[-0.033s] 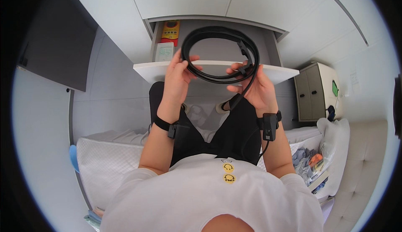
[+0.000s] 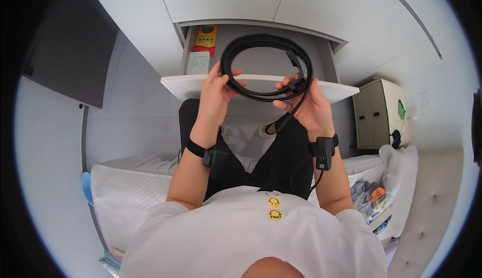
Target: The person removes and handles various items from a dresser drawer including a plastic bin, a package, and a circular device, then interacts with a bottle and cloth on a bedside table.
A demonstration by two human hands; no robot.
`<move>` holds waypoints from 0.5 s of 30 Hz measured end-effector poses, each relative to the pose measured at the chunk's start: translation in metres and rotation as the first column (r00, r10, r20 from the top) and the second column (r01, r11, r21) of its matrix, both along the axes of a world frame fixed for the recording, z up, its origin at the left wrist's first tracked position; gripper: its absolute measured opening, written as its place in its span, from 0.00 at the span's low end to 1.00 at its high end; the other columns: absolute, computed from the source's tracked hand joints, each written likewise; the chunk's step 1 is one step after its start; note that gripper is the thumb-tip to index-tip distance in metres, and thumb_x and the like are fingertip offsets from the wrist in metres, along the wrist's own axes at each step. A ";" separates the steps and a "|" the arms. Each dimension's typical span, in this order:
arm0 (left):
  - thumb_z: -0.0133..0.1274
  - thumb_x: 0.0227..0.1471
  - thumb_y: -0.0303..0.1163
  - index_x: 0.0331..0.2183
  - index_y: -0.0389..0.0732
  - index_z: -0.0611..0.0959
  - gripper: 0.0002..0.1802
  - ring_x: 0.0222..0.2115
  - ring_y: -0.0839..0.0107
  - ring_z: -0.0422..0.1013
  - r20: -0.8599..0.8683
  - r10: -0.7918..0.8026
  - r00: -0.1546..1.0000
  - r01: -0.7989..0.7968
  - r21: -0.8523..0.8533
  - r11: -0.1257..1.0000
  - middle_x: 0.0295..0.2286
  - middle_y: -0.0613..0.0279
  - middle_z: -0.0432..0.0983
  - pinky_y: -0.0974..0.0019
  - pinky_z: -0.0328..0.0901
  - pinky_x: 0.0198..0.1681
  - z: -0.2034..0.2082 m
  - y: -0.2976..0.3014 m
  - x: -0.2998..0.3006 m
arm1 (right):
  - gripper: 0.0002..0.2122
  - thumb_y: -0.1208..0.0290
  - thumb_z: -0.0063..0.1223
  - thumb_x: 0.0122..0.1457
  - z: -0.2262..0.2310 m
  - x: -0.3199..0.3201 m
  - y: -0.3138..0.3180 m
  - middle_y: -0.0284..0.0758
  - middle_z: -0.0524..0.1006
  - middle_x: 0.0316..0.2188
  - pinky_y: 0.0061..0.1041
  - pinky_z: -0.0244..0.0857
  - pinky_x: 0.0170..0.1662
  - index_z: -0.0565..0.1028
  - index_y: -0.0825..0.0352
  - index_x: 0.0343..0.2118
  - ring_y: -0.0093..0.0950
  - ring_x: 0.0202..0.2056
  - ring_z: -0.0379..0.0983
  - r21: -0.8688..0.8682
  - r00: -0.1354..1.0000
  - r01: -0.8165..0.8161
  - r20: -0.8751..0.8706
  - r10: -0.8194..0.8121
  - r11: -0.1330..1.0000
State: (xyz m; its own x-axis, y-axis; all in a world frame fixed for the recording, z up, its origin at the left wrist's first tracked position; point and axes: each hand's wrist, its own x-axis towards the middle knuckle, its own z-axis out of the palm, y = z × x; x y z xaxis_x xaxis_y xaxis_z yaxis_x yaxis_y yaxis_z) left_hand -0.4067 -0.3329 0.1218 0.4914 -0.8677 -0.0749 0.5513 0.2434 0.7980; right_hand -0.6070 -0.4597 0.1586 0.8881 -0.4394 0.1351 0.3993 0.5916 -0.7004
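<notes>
I hold a coiled black belt [image 2: 232, 52] up in front of the open drawer, its loops forming a wide ring. A dark buckle-like piece [image 2: 292, 58] shows on the ring's right side, and one loose end hangs down at the lower right. My left hand [image 2: 219, 83] grips the ring's left edge between thumb and fingers. My right hand [image 2: 310, 106] supports the lower right part near the dark fittings, fingers curled around it. Some of its fingertips are hidden behind the loops.
The pulled-out drawer [image 2: 175, 83] holds a yellow and red packet [image 2: 206, 38] and a small white box [image 2: 198, 63] at its left. A bedside cabinet [image 2: 371, 115] stands at right. Behind my arms is a bed [image 2: 125, 187] with a clear bag of clothes [image 2: 369, 195].
</notes>
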 end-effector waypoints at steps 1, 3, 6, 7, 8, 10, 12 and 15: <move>0.38 0.56 0.28 0.57 0.39 0.62 0.26 0.35 0.70 0.73 -0.007 0.015 1.000 -0.015 -0.006 1.000 0.41 0.56 0.72 0.72 0.65 0.32 -0.006 -0.002 0.004 | 0.23 0.52 0.28 0.66 0.005 0.008 -0.003 0.43 0.69 0.48 0.45 0.70 0.48 0.65 0.68 0.51 0.39 0.52 0.66 -0.039 1.000 0.014 -0.006 -0.014 0.999; 0.39 0.56 0.30 0.57 0.39 0.61 0.27 0.40 0.69 0.71 -0.001 0.066 0.998 -0.065 0.116 0.991 0.45 0.53 0.69 0.70 0.64 0.36 -0.018 -0.004 0.010 | 0.21 0.56 0.33 0.66 0.022 0.026 -0.013 0.42 0.70 0.47 0.43 0.70 0.47 0.65 0.68 0.51 0.37 0.49 0.68 -0.083 0.999 -0.033 -0.032 0.031 0.996; 0.42 0.56 0.32 0.58 0.40 0.59 0.29 0.44 0.67 0.67 0.040 0.137 0.990 -0.143 0.200 0.969 0.50 0.51 0.63 0.70 0.62 0.39 -0.024 -0.002 0.028 | 0.14 0.65 0.43 0.65 0.051 0.064 -0.026 0.38 0.74 0.42 0.27 0.68 0.47 0.67 0.69 0.47 0.25 0.44 0.71 -0.291 0.938 -0.108 -0.345 0.001 0.950; 0.42 0.55 0.32 0.59 0.40 0.59 0.29 0.44 0.66 0.67 0.065 0.180 0.982 -0.190 0.232 0.954 0.51 0.50 0.61 0.70 0.62 0.39 -0.029 -0.002 0.035 | 0.14 0.65 0.43 0.65 0.052 0.079 -0.035 0.38 0.74 0.42 0.27 0.68 0.47 0.67 0.69 0.47 0.25 0.44 0.71 -0.301 0.936 -0.120 -0.351 0.007 0.946; 0.43 0.55 0.32 0.59 0.41 0.59 0.30 0.46 0.66 0.66 0.071 0.204 0.976 -0.216 0.250 0.944 0.51 0.50 0.62 0.70 0.62 0.40 -0.034 -0.001 0.043 | 0.13 0.65 0.45 0.63 0.053 0.096 -0.045 0.35 0.74 0.39 0.24 0.66 0.44 0.68 0.69 0.45 0.21 0.40 0.69 -0.485 0.874 -0.236 -0.484 -0.033 0.842; 0.43 0.55 0.32 0.58 0.41 0.60 0.29 0.46 0.65 0.65 0.081 0.250 0.965 -0.263 0.251 0.932 0.51 0.50 0.61 0.68 0.61 0.41 -0.043 0.001 0.060 | 0.12 0.66 0.51 0.59 0.040 0.131 -0.073 0.29 0.71 0.29 0.19 0.60 0.35 0.69 0.69 0.40 0.17 0.31 0.63 -0.654 0.781 -0.439 -0.617 -0.099 0.617; 0.43 0.55 0.30 0.58 0.41 0.61 0.28 0.47 0.65 0.64 0.091 0.293 0.952 -0.306 0.255 0.917 0.52 0.50 0.61 0.67 0.61 0.43 -0.055 0.001 0.075 | 0.11 0.68 0.51 0.58 0.024 0.168 -0.097 0.29 0.70 0.29 0.19 0.60 0.36 0.69 0.69 0.40 0.17 0.32 0.63 -0.680 0.736 -0.557 -0.670 -0.096 0.477; 0.43 0.55 0.30 0.58 0.41 0.60 0.28 0.48 0.65 0.63 0.033 0.309 0.950 -0.308 0.229 0.923 0.52 0.49 0.60 0.67 0.60 0.44 -0.063 0.000 0.092 | 0.13 0.67 0.56 0.55 -0.033 0.219 -0.137 0.33 0.68 0.26 0.24 0.60 0.34 0.68 0.70 0.36 0.23 0.30 0.63 -0.692 0.700 -0.682 -0.712 -0.063 0.237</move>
State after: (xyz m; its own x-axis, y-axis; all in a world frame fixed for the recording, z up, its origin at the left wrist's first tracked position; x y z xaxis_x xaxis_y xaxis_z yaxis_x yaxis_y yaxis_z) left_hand -0.3147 -0.3330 0.0592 0.7315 -0.6323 -0.2550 0.4810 0.2134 0.8504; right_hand -0.3881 -0.5967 0.1251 0.9498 -0.0295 -0.3113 -0.2730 -0.5638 -0.7795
